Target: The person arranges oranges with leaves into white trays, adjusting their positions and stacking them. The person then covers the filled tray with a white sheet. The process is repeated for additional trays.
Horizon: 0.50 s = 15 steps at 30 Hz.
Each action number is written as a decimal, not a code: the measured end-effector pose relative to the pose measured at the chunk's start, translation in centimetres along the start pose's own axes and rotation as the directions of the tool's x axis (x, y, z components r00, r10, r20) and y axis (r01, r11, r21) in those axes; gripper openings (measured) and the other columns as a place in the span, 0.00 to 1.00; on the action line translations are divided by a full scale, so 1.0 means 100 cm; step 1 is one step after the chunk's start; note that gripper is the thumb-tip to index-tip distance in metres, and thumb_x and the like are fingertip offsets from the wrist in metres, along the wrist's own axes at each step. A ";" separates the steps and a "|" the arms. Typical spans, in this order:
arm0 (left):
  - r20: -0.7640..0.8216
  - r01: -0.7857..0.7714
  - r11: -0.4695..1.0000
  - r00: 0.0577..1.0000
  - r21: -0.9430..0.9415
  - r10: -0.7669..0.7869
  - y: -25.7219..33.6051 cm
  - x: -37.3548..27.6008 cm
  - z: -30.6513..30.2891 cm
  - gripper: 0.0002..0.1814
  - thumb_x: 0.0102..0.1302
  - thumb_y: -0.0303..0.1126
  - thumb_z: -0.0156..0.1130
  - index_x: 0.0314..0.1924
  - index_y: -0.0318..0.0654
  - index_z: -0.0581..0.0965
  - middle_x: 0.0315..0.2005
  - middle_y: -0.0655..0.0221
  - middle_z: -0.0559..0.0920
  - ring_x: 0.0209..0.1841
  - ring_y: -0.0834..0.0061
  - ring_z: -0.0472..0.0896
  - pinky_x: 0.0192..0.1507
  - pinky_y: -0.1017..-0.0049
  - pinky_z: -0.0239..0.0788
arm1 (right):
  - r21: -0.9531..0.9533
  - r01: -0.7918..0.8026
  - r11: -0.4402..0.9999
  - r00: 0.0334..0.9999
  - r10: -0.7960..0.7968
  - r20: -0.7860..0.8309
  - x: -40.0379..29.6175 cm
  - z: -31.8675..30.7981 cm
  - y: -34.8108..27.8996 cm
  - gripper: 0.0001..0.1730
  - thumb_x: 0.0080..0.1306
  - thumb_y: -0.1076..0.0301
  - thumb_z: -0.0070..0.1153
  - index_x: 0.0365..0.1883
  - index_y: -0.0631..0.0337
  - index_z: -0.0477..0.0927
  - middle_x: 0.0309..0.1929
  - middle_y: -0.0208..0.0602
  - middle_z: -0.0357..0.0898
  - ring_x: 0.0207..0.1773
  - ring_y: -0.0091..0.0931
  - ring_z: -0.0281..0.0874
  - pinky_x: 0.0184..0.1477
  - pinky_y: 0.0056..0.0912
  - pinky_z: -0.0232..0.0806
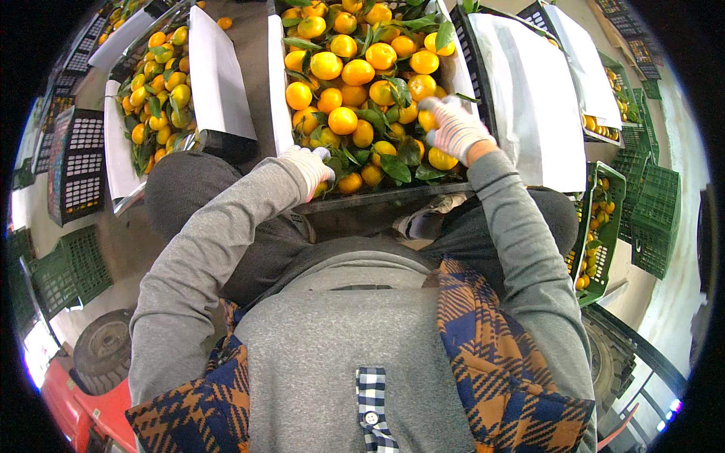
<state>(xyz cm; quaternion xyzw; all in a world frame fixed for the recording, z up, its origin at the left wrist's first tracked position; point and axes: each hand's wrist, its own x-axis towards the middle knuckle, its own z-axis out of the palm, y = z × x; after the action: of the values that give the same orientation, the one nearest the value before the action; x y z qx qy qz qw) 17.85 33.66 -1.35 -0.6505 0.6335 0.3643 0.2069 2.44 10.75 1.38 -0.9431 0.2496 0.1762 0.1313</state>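
A black plastic crate [391, 195] lined with white paper stands before my knees, full of orange mandarins [357, 72] with green leaves [396, 167]. Both my hands wear striped knit gloves. Over the crate's right side, my right hand [457, 125] has its thumb and fingers around a mandarin [427, 120]. My left hand [307, 169] reaches into the near left corner, back of the hand up. Its fingertips are among leaves and fruit there, beside a greenish mandarin [320, 189] that is partly covered. Whether those fingers grip anything is hidden.
To the left stands another paper-lined crate of mandarins [161, 90]. White paper [527, 96] covers a crate close on the right. Green crates [657, 209] are farther right, one with mandarins [600, 221]. A black crate [79, 164] and a wheel [105, 351] lie at left.
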 end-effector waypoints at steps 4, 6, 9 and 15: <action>-0.060 0.143 0.987 0.988 0.068 -0.139 0.020 -0.024 -0.017 0.25 0.54 0.43 0.61 0.54 0.52 0.74 0.62 0.62 0.66 0.62 0.58 0.65 0.67 0.56 0.44 | 0.490 0.161 0.857 0.973 -0.054 -0.225 -0.004 -0.007 -0.007 0.28 0.54 0.60 0.60 0.51 0.57 0.67 0.41 0.48 0.73 0.47 0.38 0.73 0.48 0.34 0.67; -0.129 0.226 0.959 0.970 0.171 -0.206 0.019 -0.023 -0.008 0.27 0.52 0.47 0.63 0.54 0.54 0.74 0.59 0.60 0.68 0.60 0.58 0.67 0.66 0.52 0.43 | 0.679 0.138 0.721 0.990 -0.091 -0.105 -0.014 0.008 -0.041 0.30 0.55 0.58 0.62 0.50 0.66 0.67 0.36 0.45 0.75 0.41 0.30 0.73 0.45 0.30 0.67; -0.186 0.277 0.936 0.953 0.217 -0.239 0.017 -0.011 0.007 0.27 0.51 0.48 0.64 0.53 0.53 0.74 0.55 0.60 0.71 0.59 0.61 0.68 0.66 0.49 0.40 | 0.664 0.008 0.748 0.986 -0.117 0.121 -0.024 0.039 -0.077 0.38 0.55 0.44 0.56 0.50 0.72 0.68 0.44 0.60 0.75 0.49 0.45 0.75 0.52 0.37 0.65; -0.024 0.128 0.969 0.992 0.211 -0.126 0.011 -0.016 -0.015 0.30 0.50 0.48 0.64 0.55 0.50 0.73 0.52 0.60 0.74 0.57 0.62 0.70 0.67 0.51 0.37 | 0.495 -0.146 0.857 0.954 -0.011 0.300 -0.004 0.064 -0.088 0.40 0.58 0.36 0.46 0.43 0.72 0.75 0.42 0.62 0.76 0.48 0.47 0.74 0.50 0.38 0.64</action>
<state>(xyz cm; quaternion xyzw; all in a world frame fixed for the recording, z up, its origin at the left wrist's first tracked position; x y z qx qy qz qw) 17.23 33.51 1.04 -0.6658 0.6268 0.2773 0.2948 4.90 20.44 -2.81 -0.8282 0.2986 0.2456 0.4058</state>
